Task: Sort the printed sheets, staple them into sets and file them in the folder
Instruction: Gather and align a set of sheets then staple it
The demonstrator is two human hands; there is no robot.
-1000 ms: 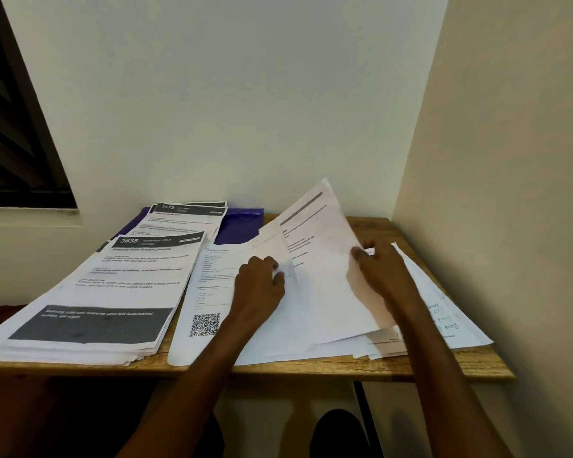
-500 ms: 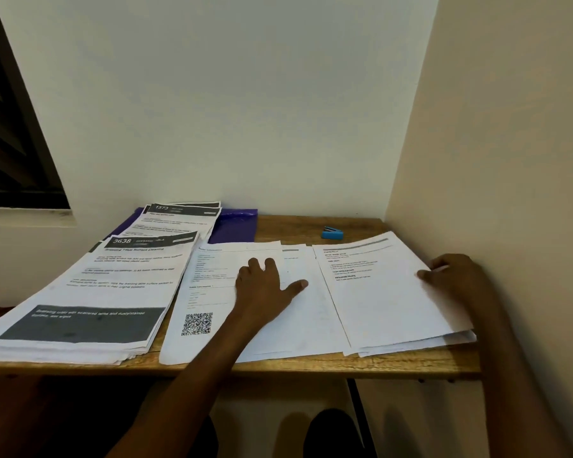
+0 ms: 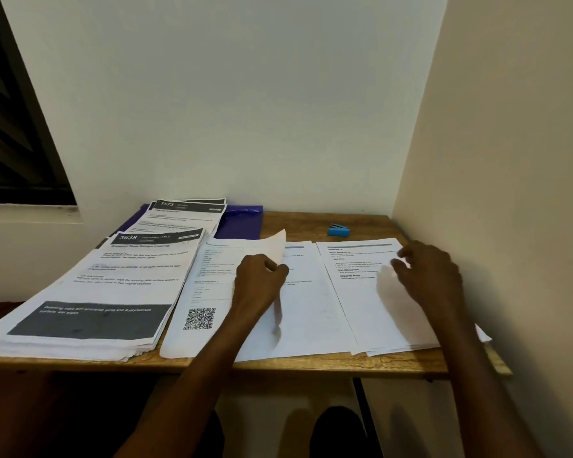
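Observation:
Three groups of printed sheets lie on the wooden table. My left hand pinches the right edge of the QR-code sheet on the middle pile and lifts it, so the edge curls up. My right hand hovers with loosely curled fingers over the right pile, holding nothing. A thick stack with dark headers sits at the left, a second stack behind it on the purple folder. A small blue stapler rests near the back wall.
A beige wall borders the table's right side and a white wall stands behind it. A dark window is at the upper left. My knees show below the table's front edge.
My right hand laid a sheet onto the right pile, then moved from its right edge back toward the middle. My left hand went from pressing flat to lifting the QR-code sheet's edge.

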